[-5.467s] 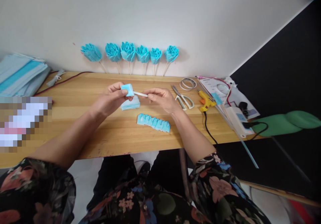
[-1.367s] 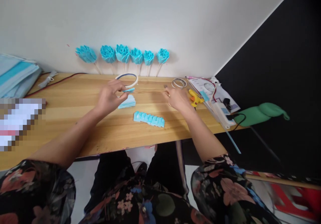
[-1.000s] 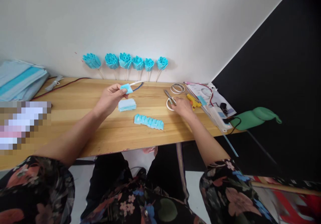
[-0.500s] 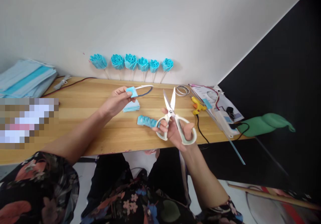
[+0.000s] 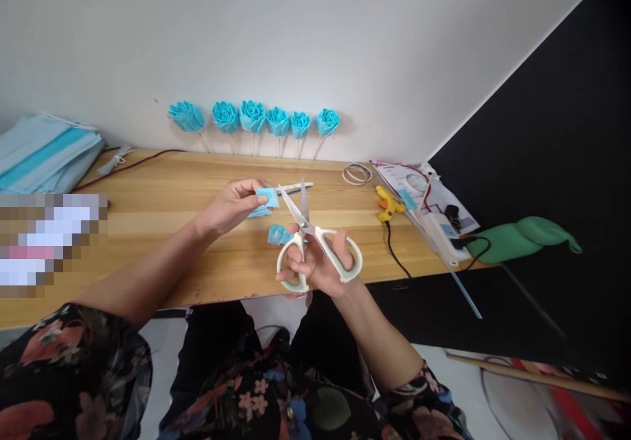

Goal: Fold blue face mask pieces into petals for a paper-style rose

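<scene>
My left hand point(image 5: 235, 202) pinches a small folded blue piece point(image 5: 267, 196) with a thin white strip point(image 5: 294, 187) sticking out to its right. My right hand point(image 5: 315, 269) holds white-handled scissors point(image 5: 315, 246), blades apart and pointing up at the strip beside the blue piece. A pleated blue strip point(image 5: 277, 233) lies on the wooden table point(image 5: 158, 216) just behind the scissors, partly hidden by them. A small stack of blue squares peeks out under my left fingers.
Several blue paper roses point(image 5: 252, 116) on sticks lean against the wall. A yellow glue gun point(image 5: 388, 204), a ring of white bands point(image 5: 357, 173), papers and a power strip point(image 5: 444, 226) sit at the right. A pile of face masks point(image 5: 44, 154) lies far left.
My right hand went to the scissors by the glue gun, lifted them, and has brought them left, blades apart, up to the strip in my left hand.
</scene>
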The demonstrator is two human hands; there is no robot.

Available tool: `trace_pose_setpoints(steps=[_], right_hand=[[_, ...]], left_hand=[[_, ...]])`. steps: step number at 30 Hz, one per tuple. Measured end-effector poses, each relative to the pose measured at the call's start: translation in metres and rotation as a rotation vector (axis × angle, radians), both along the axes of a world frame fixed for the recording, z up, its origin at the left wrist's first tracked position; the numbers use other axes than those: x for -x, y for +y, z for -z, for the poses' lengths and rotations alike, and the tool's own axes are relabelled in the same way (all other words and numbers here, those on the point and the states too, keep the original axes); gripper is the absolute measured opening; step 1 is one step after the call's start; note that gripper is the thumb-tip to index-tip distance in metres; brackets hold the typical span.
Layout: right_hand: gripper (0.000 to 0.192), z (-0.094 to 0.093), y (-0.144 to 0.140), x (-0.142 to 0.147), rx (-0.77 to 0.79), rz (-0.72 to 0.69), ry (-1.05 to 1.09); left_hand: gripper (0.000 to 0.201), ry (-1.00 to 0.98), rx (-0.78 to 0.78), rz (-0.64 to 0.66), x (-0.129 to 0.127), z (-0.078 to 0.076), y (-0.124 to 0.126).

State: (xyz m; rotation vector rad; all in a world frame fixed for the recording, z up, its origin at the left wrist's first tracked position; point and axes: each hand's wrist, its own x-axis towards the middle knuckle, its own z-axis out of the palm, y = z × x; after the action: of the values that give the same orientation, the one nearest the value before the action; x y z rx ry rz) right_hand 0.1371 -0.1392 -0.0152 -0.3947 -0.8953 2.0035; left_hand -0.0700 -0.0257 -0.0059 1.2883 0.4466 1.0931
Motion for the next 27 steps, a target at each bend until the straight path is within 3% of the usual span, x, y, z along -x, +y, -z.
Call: trace_pose_setpoints(steps=[12,16,27], right_hand=[[0.064,0.000,0.003,0.004,0.043,0.062,0.175],[0.054,-0.001,0.001,0.003,0.072,0.087,0.143],[0.051,-0.008,0.000,0.009,0.097,0.141,0.011]], left_hand=[[0.030,-0.025,0.014,0.035,-0.003,-0.003,-0.007],[0.033,-0.001,0.005,0.018,-0.003,-0.004,-0.007],[0.032,0.042,-0.044,0.002,-0.002,-0.003,-0.004]])
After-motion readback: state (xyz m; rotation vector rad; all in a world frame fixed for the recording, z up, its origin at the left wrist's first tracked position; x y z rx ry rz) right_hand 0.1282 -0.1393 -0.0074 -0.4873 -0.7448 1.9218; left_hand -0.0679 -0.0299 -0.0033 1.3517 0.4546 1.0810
